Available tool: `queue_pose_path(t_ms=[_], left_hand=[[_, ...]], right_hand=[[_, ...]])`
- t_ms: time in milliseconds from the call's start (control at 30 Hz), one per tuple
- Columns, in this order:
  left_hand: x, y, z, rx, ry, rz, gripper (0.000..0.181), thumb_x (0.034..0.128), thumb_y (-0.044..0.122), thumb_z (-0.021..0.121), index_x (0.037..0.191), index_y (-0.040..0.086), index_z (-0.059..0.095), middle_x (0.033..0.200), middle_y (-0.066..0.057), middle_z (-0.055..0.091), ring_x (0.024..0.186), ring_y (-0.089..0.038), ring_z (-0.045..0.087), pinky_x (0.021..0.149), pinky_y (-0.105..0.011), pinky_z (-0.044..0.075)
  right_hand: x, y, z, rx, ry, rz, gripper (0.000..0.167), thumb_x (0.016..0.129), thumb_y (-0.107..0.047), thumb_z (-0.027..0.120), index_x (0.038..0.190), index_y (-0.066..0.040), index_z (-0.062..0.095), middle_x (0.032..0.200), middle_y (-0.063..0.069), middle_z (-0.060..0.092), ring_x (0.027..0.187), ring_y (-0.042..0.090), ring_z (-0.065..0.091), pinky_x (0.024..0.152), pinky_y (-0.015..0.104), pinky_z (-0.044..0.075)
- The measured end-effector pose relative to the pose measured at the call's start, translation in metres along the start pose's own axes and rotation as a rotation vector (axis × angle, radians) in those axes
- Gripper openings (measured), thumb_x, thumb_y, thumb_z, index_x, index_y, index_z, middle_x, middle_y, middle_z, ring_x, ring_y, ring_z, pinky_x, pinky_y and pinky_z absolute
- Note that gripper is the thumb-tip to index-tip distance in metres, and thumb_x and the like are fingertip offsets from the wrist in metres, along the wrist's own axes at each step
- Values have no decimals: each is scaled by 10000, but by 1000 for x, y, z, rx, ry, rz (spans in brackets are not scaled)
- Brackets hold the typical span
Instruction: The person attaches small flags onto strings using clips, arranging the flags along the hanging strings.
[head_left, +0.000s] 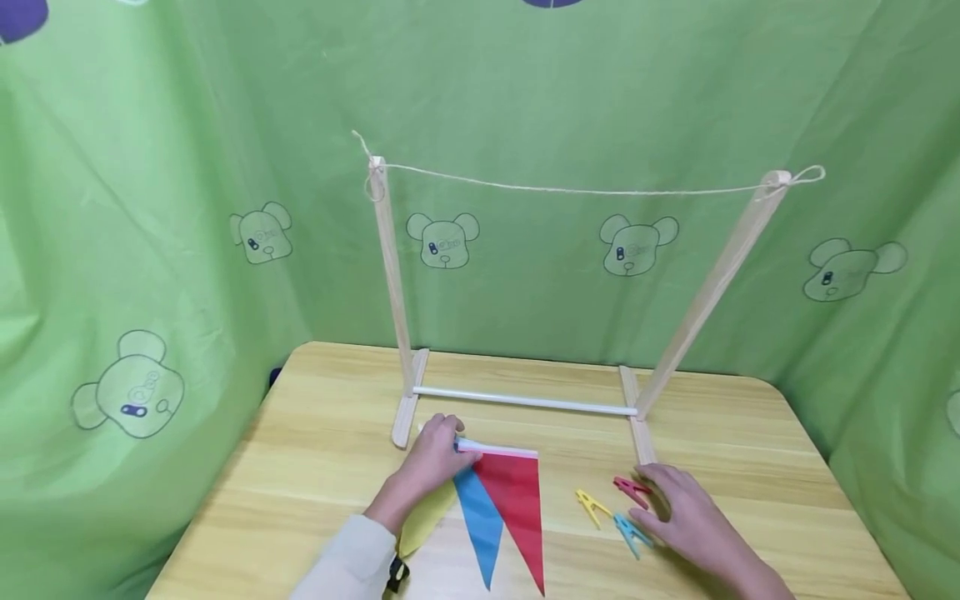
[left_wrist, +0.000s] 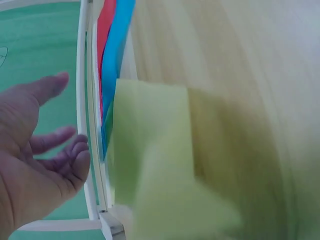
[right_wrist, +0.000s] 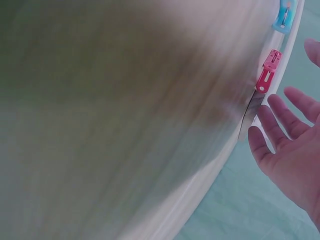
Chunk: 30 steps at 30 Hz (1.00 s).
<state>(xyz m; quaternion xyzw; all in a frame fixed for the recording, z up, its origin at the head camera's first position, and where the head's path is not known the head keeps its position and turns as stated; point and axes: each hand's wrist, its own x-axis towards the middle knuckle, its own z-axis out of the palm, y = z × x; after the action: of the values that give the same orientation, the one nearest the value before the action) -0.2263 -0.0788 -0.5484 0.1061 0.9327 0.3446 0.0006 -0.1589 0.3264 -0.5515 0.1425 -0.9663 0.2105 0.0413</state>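
Note:
Triangular pennants lie on the table in a fanned stack: a red one (head_left: 519, 492), a blue one (head_left: 480, 517) and a yellow one (head_left: 426, 523). Over their white-banded top edge is my left hand (head_left: 429, 458), thumb toward the red pennant. The left wrist view shows a gap between its thumb and loosely bent fingers. My right hand (head_left: 693, 515), its fingers spread, is beside three clothespins: red (head_left: 632, 490), yellow (head_left: 587, 501) and blue (head_left: 624, 525). Nothing is between its fingers in the right wrist view.
Behind the pennants stands a wooden frame with a left post (head_left: 393, 267), a right post (head_left: 712, 292) and a white crossbar (head_left: 525, 401). A thin string (head_left: 570, 192) is tied between the post tops. Green curtains (head_left: 525, 275) surround the table (head_left: 247, 492).

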Motion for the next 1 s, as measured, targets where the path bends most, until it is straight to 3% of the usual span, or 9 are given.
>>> queue_pose_path(t_ms=[100,267,700,1000], left_hand=[[3,2,2,-31,20,-82,449,829,295,872,993,-49,634,885,-82,541,785,-191,511,684,-313,523],[5,3,6,-16,41,-137,413,817,284,886,830,-3,588,800,-77,502,714,-197,486,610,-300,455],[10,2,17,131,38,-171,482,777,386,904,822,25,588,839,-109,534,711,-232,538,641,-371,526],[9,2,17,124,28,-168,442,804,321,897,726,70,542,776,-74,491,659,-199,501,569,-316,445]], right_hand=[[-1,0,-1,2,2,-2,669,856,-453,830,1356,-69,607,1373,167,617,1297,438,523,1045,674,445],[0,2,0,0,10,-10,639,847,-424,844,1333,-75,619,1350,154,627,1283,428,534,1037,665,453],[1,0,1,-17,3,-3,608,825,-414,864,1289,-85,649,1261,122,630,1188,374,577,977,649,507],[5,4,6,-44,-9,15,523,801,-294,887,1213,-45,685,1168,125,654,1103,359,613,958,610,531]])
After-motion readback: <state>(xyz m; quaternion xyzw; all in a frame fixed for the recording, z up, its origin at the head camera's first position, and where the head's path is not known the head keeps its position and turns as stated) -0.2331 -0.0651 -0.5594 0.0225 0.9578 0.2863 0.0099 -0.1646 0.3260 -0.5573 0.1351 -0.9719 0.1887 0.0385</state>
